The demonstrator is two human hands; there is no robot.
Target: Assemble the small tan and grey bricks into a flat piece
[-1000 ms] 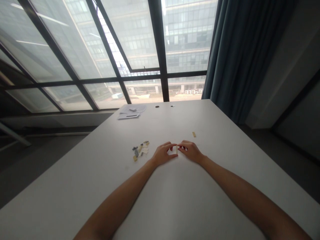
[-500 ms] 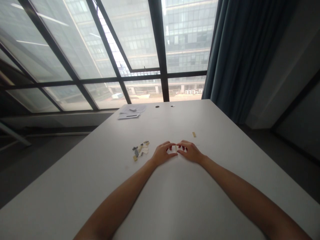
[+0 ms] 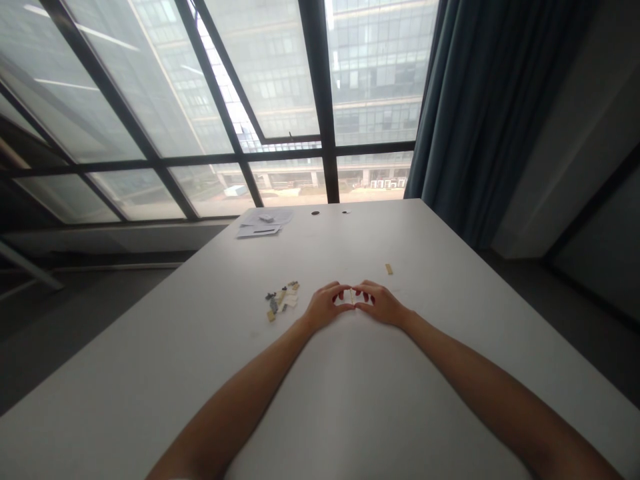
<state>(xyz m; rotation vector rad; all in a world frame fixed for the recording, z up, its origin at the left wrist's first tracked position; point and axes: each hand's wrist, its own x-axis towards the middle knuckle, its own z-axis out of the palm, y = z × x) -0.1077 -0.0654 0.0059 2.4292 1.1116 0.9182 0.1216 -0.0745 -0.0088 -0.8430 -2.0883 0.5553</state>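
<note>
Over the middle of the white table [image 3: 320,393], my left hand [image 3: 327,307] and my right hand [image 3: 376,303] meet fingertip to fingertip. Between them stands a thin cream building brick [image 3: 352,297], pinched at its far and near ends by the thumbs and forefingers of both hands. Its studs are too small to make out. Left of my left hand lies a loose pile of small bricks [image 3: 283,298] in grey, white and tan. A single tan brick [image 3: 389,269] rests apart, beyond my right hand.
Papers [image 3: 260,223] with a small white object on top lie at the table's far left corner. A dark round cable hole [image 3: 315,213] and a small dark-and-white item [image 3: 345,212] are near the far edge. Windows rise behind; a blue curtain [image 3: 455,147] hangs at right.
Both hands keep almost the same place and grip on the cream brick, with the fingertips slightly closer together. The pile and the lone tan brick have not moved.
</note>
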